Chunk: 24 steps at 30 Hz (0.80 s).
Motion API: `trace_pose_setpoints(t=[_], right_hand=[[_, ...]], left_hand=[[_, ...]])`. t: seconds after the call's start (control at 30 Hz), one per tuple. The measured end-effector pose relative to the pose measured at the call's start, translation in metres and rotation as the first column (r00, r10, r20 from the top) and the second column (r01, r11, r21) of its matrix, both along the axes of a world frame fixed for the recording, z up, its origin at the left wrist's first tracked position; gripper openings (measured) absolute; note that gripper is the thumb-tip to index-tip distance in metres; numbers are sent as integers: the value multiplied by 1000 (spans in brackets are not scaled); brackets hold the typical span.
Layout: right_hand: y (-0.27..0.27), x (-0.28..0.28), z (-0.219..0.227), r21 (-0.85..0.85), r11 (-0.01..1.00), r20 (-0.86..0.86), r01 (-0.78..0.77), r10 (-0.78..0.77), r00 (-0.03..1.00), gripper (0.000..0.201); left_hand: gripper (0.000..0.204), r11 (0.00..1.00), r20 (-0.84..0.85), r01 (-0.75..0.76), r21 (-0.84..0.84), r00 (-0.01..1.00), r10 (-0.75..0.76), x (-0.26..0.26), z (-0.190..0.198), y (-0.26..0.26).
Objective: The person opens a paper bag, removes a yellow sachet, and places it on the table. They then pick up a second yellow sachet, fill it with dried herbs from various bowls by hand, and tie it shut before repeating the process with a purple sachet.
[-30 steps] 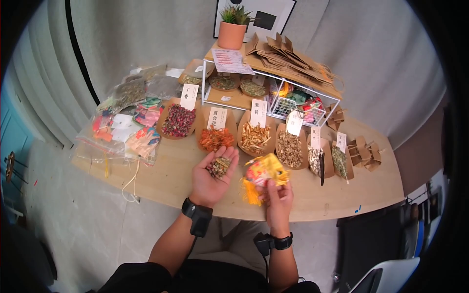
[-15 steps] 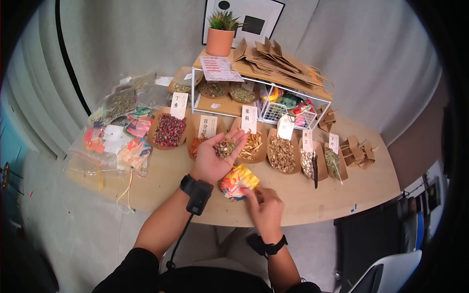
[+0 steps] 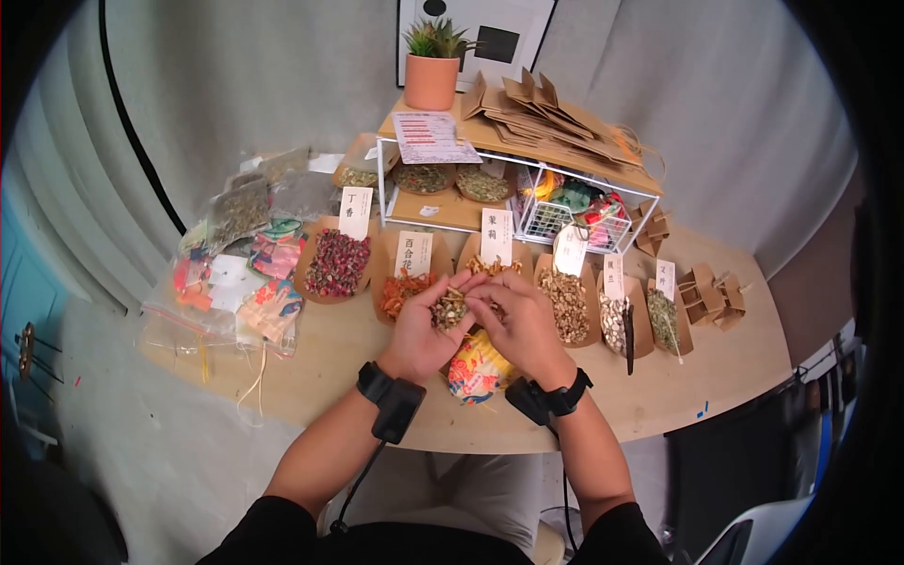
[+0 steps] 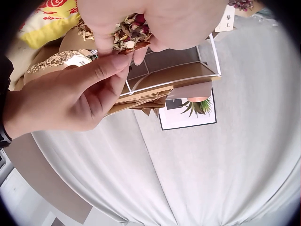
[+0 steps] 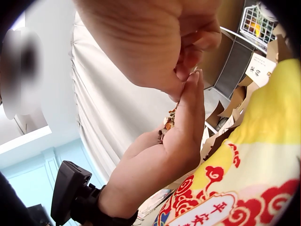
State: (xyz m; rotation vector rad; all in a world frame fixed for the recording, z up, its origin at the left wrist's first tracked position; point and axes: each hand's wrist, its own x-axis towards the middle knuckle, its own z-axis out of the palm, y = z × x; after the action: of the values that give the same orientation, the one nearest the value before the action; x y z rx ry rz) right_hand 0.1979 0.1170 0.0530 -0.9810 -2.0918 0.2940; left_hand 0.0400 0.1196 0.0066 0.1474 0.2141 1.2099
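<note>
My left hand [image 3: 422, 330] is palm up and cupped, carrying a small heap of mixed dried herbs and petals [image 3: 449, 309]. In the right wrist view its fingers look straight. My right hand [image 3: 520, 320] comes over from the right and pinches at the edge of the heap, thumb and fingertips right by the left fingers. Bits of red petal and pale flakes show in the dried mix [image 4: 130, 34] in the left wrist view. A yellow cloth pouch [image 3: 478, 365] with red and white patterns lies on the table just below both hands.
Paper trays of dried material curve across the table [image 3: 377, 400], including rosebuds [image 3: 337, 263], orange petals [image 3: 400, 294] and brown pieces [image 3: 562, 303], with label cards. Behind stands a shelf [image 3: 443, 218] with paper bags [image 3: 556, 115] and a potted plant [image 3: 431, 80]. Plastic packets [image 3: 247, 282] lie left.
The right hand first held the yellow pouch, put it down on the table, let it go and moved up to the herbs in the left palm. The left hand has become more cupped.
</note>
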Motion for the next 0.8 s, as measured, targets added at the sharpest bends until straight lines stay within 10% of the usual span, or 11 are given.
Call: trace_pose_setpoints(t=[0.8], right_hand=[[6, 25, -17, -8, 992, -335, 126, -121, 934, 14]], left_hand=[[27, 998, -59, 5, -60, 998, -9, 11, 8, -10]])
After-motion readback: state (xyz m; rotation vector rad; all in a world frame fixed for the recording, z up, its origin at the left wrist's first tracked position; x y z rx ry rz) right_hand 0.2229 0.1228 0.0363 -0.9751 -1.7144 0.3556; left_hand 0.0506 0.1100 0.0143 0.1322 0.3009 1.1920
